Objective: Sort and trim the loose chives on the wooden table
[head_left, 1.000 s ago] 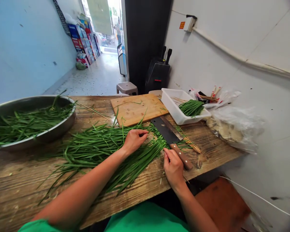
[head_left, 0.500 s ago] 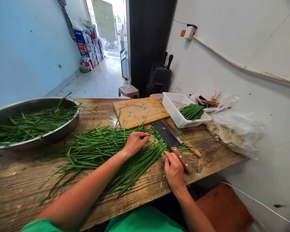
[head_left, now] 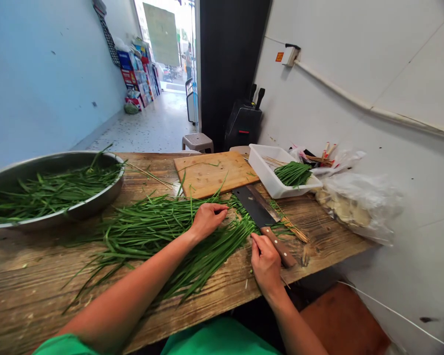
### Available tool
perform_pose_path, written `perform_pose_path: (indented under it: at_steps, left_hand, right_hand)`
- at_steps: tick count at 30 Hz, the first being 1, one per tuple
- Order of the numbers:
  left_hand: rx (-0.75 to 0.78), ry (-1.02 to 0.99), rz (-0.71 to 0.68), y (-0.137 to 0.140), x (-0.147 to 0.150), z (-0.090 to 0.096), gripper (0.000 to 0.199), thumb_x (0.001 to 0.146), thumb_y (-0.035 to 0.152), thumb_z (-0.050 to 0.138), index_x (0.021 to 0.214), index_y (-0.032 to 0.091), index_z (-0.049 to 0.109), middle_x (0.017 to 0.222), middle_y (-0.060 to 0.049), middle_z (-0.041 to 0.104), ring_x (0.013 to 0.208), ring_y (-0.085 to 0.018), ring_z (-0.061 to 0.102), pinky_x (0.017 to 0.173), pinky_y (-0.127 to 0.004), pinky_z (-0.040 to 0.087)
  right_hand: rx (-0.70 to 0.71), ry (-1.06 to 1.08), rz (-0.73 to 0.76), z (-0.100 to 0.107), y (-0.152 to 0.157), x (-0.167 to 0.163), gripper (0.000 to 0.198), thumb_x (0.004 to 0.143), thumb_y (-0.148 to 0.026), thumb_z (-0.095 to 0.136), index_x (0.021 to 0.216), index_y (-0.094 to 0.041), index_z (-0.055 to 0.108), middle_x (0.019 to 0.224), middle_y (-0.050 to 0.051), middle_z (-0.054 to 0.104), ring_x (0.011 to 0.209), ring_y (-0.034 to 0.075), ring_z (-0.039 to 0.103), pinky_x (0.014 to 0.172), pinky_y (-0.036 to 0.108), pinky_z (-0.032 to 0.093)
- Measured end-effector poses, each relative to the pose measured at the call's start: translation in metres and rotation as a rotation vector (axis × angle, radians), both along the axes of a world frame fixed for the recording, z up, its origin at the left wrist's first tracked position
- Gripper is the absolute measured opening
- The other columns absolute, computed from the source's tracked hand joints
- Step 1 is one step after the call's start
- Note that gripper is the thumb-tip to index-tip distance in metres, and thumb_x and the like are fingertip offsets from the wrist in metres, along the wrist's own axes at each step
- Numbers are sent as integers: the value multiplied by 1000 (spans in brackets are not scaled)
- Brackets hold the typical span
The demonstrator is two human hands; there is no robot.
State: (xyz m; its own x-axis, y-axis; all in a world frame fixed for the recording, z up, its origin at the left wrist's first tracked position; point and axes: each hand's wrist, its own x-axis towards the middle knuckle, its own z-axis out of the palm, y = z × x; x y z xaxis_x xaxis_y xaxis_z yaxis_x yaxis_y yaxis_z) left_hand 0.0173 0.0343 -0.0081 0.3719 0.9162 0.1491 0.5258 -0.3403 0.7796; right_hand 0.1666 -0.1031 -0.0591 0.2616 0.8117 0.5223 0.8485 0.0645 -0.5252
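Note:
Long green chives (head_left: 159,222) lie in a loose heap across the wooden table (head_left: 40,276). My left hand (head_left: 209,219) rests over the heap, thumb and fingers pinched together; what sits between them, if anything, is too small to name. Beside the cut ends of the chives, my right hand (head_left: 266,259) is closed with its fingers curled in. The tip of a thin stick (head_left: 286,282) shows past its wrist, but I cannot tell if the hand holds it. A cleaver (head_left: 257,204) with a brown handle lies just beyond the right hand, touching chopped chive bits.
A large metal basin (head_left: 113,180) of chives stands left. Behind the heap lies a cutting board (head_left: 214,172). A white tray (head_left: 268,172) holds a chive bundle and skewers. Loose skewers (head_left: 296,229) lie by the cleaver. Plastic bags (head_left: 362,202) sit at the right wall.
The view has shifted very slightly. Both hands, the chives and the cleaver keep their places.

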Motion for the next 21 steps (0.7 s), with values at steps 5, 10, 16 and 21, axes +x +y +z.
perform_pose_path:
  at_steps: [5, 10, 16, 21]
  left_hand:
    - [15, -22, -24, 1, 0, -2, 28, 73, 29, 51, 89, 17, 70, 89, -2, 70, 79, -16, 63, 80, -24, 47]
    - [12, -7, -25, -1, 0, 0, 27, 73, 28, 51, 89, 17, 70, 86, -2, 70, 78, -16, 63, 79, -24, 47]
    - [85, 0, -82, 1, -1, -3, 26, 76, 25, 49, 91, 19, 69, 91, -3, 69, 84, -15, 62, 80, -25, 45]
    - [151, 78, -299, -15, 3, -3, 25, 78, 24, 48, 91, 21, 68, 86, -3, 69, 79, -14, 61, 75, -23, 44]
  right_hand:
    - [-8, -12, 2, 0, 0, 0, 28, 88, -19, 36, 99, -16, 62, 81, 6, 61, 74, 15, 58, 70, 26, 46]
    - [-4, -26, 0, 0, 0, 0, 29, 88, -19, 36, 98, -16, 63, 79, 6, 61, 73, 15, 58, 69, 25, 46]
    - [11, -28, -4, -1, 1, 1, 29, 88, -20, 37, 98, -16, 63, 78, 6, 62, 72, 15, 59, 68, 25, 47]
    - [4, -20, -7, 0, 0, 0, 30, 88, -20, 35, 99, -16, 62, 81, 7, 62, 75, 15, 59, 69, 26, 47]
